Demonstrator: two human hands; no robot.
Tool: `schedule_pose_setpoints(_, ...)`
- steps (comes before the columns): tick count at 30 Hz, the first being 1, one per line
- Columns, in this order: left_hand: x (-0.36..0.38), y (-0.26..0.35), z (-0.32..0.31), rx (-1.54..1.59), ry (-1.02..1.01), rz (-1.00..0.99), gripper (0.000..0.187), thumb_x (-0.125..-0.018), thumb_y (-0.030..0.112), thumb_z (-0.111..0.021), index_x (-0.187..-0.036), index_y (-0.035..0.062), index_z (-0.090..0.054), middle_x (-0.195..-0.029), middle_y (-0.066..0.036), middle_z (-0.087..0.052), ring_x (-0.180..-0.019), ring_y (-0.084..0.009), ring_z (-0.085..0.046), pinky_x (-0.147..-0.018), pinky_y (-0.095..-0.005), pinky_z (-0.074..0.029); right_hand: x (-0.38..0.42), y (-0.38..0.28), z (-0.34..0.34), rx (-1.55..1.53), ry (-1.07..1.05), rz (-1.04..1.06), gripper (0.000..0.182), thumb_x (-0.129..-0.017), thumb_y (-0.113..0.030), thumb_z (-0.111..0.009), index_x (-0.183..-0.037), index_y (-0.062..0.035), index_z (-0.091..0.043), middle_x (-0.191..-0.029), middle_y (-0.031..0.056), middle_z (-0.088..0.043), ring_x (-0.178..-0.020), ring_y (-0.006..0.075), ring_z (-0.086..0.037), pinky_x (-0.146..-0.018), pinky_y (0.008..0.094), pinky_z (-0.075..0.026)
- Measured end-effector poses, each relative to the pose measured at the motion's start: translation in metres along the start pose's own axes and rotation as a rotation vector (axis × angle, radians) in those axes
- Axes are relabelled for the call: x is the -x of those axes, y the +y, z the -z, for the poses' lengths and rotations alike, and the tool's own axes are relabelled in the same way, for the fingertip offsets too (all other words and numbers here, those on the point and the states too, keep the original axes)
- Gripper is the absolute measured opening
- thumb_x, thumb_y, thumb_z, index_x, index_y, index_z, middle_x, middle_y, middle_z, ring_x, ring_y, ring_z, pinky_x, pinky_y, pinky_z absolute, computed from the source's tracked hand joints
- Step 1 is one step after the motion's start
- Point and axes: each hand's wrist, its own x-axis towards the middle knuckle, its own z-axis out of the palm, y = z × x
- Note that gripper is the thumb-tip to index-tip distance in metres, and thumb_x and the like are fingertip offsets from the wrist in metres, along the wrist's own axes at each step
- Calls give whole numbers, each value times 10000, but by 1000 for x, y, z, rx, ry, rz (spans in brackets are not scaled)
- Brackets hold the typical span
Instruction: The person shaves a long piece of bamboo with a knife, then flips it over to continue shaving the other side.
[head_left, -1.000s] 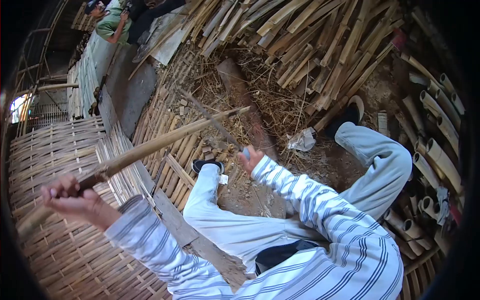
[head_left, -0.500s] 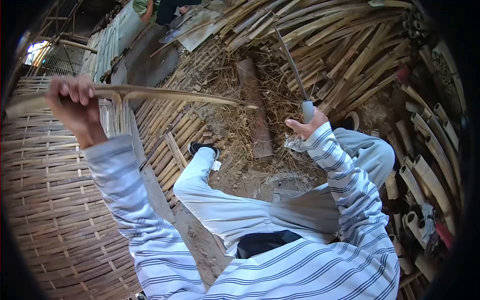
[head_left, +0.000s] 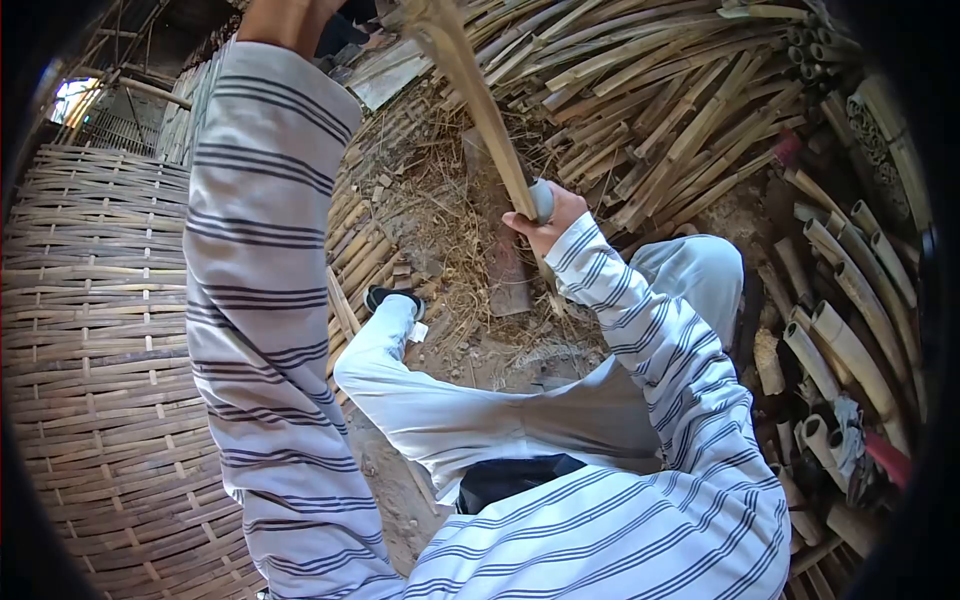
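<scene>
My right hand (head_left: 556,222) is closed round the grey handle of a long knife (head_left: 542,200), thumb toward the left. A split bamboo strip (head_left: 480,105) slants down from the top edge to the handle and covers most of the blade's line. Its lower end overlaps my right thumb and the knife handle. At the top edge only the wrist and heel of my left hand (head_left: 288,22) show, its fingers cut off by the frame. Below my right hand, a wooden block (head_left: 508,285) lies on the ground among bamboo shavings (head_left: 440,215).
Split bamboo strips (head_left: 690,120) are piled at the upper right. Cut bamboo tubes (head_left: 850,340) stand and lean along the right side. A woven bamboo panel (head_left: 100,350) fills the left. My legs (head_left: 450,390) are bent in front, with one sandal (head_left: 390,298) near the shavings.
My left arm has swung up and right, taking the hand mostly out of frame. The bamboo strip has turned from nearly level to steep. My right hand has moved left with the knife.
</scene>
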Motion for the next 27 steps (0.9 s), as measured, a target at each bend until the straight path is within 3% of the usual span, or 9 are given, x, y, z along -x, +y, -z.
schedule_pose_setpoints(2,11,-6,3,-230,-115,-35,784,-806,414,-652,-1323,-26,-260,-1164,-179,-502,-1059,-276,-527,-912,-372,-426,-5,3,-2,-30,113,-1,365,-692,-296,-791,-901,-68,-598,-779,60,-641,-726,182,-615,-695,324,-520)
schedule_pose_setpoints(4,49,-9,-3,-406,-62,-103,794,-783,434,-673,-1329,17,-276,-1254,-207,-468,-1111,-290,-511,-891,-401,-445,-18,0,9,-80,241,-89,338,-682,-250,-802,-871,-62,-594,-728,40,-610,-706,169,-596,-684,314,-517)
schedule_pose_setpoints(6,97,-51,8,-396,52,-214,106,-819,123,-619,-785,39,-566,-727,-46,-618,-606,-109,-584,-620,-252,-489,-34,9,21,-343,427,-77,342,-668,-173,-813,-903,-46,-600,-786,34,-645,-708,138,-599,-654,302,-514)
schedule_pose_setpoints(13,309,-167,1,-321,-634,810,477,-777,311,-725,-1100,4,-557,-979,-103,-630,-979,-200,-604,-790,-316,-515,-61,32,85,-937,567,-205,235,-780,-127,-733,-901,0,-576,-749,94,-641,-679,192,-628,-581,303,-529)
schedule_pose_setpoints(16,352,-198,-14,-379,-612,665,766,-755,354,-736,-1303,-20,-353,-1206,-170,-522,-1134,-278,-517,-879,-349,-486,-50,14,89,-1161,533,-202,230,-787,-172,-733,-880,-22,-586,-743,89,-622,-662,185,-624,-588,315,-534)
schedule_pose_setpoints(17,346,-206,-14,-314,-561,776,970,-733,403,-736,-1388,-3,-145,-1377,-189,-343,-1249,-347,-388,-975,-359,-429,-51,14,90,-1292,495,-264,240,-784,-182,-737,-882,-23,-587,-743,88,-619,-657,182,-620,-590,316,-533)
schedule_pose_setpoints(20,311,-224,-14,214,211,797,913,-751,344,-718,-1396,41,-147,-1422,-168,-285,-1281,-334,-351,-1045,-378,-360,-44,8,78,-1357,575,-322,277,-764,-205,-752,-884,-15,-591,-741,86,-611,-647,183,-612,-599,322,-529)
schedule_pose_setpoints(23,285,-205,2,554,395,316,652,-863,218,-526,-1422,151,-199,-1431,-178,-295,-1309,-339,-324,-1044,-509,-331,-36,-1,63,-1384,586,-350,276,-751,-212,-762,-862,-21,-598,-742,95,-619,-653,191,-609,-611,322,-525)
schedule_pose_setpoints(27,285,-205,32,556,415,35,603,-815,359,-560,-1362,173,-387,-1426,-157,-342,-1349,-329,-262,-1063,-520,-287,-32,-18,47,-1246,373,-472,331,-765,-333,-732,-832,-31,-615,-760,72,-650,-689,175,-611,-672,319,-520)
